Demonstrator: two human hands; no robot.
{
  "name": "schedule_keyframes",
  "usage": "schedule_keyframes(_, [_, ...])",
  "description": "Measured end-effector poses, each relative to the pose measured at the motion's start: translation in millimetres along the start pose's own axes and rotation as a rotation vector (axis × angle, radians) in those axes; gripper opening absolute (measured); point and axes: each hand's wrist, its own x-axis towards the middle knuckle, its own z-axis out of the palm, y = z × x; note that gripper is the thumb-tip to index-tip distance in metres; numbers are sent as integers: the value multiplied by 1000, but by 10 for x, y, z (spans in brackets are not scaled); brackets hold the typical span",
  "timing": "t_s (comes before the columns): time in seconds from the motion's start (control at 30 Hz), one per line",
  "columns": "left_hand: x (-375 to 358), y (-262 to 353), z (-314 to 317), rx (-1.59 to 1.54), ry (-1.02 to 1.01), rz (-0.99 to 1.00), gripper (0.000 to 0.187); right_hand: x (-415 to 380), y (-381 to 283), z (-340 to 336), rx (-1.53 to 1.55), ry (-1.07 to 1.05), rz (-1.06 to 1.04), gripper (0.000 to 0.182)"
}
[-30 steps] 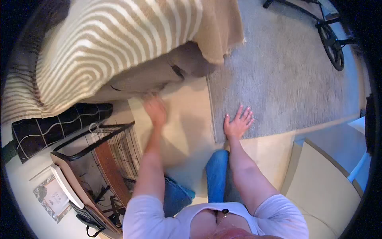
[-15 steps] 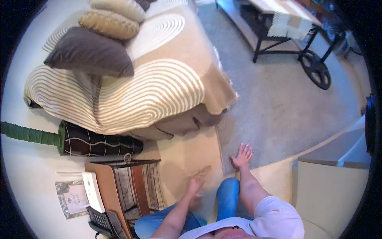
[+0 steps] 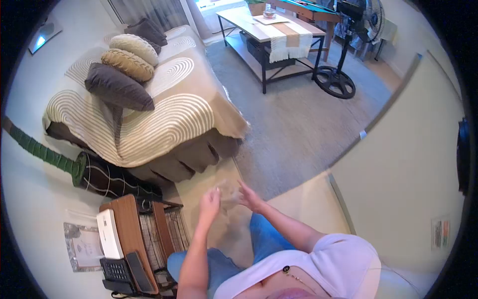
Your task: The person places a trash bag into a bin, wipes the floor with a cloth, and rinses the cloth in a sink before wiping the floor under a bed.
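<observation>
One pale, see-through, motion-blurred thing (image 3: 228,193) is between the person's hands, seemingly pinched by the curled left hand (image 3: 209,200), and with the right hand (image 3: 252,198) loosely open beside it, a weak one-sided hold could drop it onto the smooth cream floor (image 3: 304,198).

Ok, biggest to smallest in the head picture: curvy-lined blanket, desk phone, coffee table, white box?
Curvy-lined blanket
Coffee table
Desk phone and white box: they look about alike, so I can't rank those.
</observation>
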Motion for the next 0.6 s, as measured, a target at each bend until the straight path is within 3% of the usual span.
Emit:
schedule_keyframes(0.03, [-44, 93, 7, -43, 79, 135, 27, -46, 67, 162, 128, -152, -64, 56])
schedule_keyframes(0.07, [-93, 175, -16, 88, 96, 142, 25, -100, 128, 282, 252, -301, -128, 52])
schedule_keyframes(0.17, [-235, 401, -93, 324, 149, 175, 23, -556, -110, 758, 252, -290, -10, 44])
schedule_keyframes(0.27, [-312, 512, -205, 334, 178, 174, 26, -562, 2, 982, 150, -149, -108, 42])
schedule_keyframes(0.37, [-290, 281, -110, 236, 333, 27, 25, -235, 294, 1098, -496, 194, -557, 41])
schedule_keyframes(0.4, [-289, 241, -120, 154, 300, -23, 25, -348, 260, 1344, -324, 324, -481, 41])
schedule_keyframes(0.5, [-119, 339, -313, -48, 325, -150, 26, -499, -43, 1820, -402, 441, -376, 38])
schedule_keyframes(0.6, [-219, 363, -377, -158, 410, -245, 27, -388, -36, 1689, -893, 380, -330, 37])
